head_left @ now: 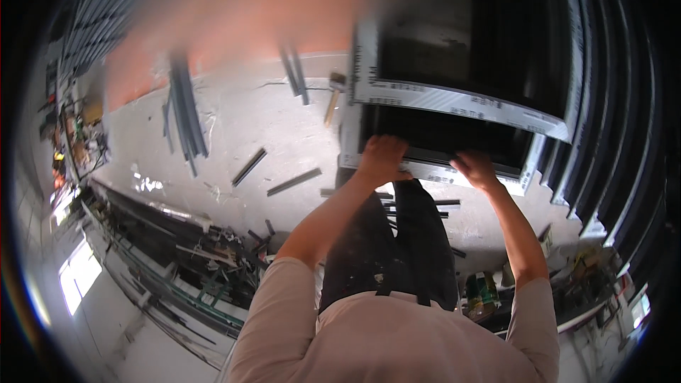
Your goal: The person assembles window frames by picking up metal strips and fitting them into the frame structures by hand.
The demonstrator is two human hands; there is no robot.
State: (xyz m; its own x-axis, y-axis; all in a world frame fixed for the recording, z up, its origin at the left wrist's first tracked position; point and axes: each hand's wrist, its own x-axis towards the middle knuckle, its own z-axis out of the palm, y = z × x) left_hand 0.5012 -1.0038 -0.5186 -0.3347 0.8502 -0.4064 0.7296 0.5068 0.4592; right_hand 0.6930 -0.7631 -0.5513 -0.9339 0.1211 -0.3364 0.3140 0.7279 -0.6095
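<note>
Two rectangular window frames with white printed film on their faces lie stacked in front of me. The upper frame (461,101) overlaps the far part of the lower frame (433,170). My left hand (383,157) is closed over the near rail of the lower frame, toward its left corner. Farther right on that same rail, my right hand (474,169) has its fingers curled on the inner edge. A dark strip (496,164) runs along the inside of this rail, by the right hand. The undersides of both hands' grips are hidden.
A wooden-handled mallet (332,103) lies left of the frames. Several dark strips (186,110) and short offcuts (294,181) are scattered on the pale floor. Long dark profiles (624,99) stand along the right. An orange blur (241,14) covers the upper left.
</note>
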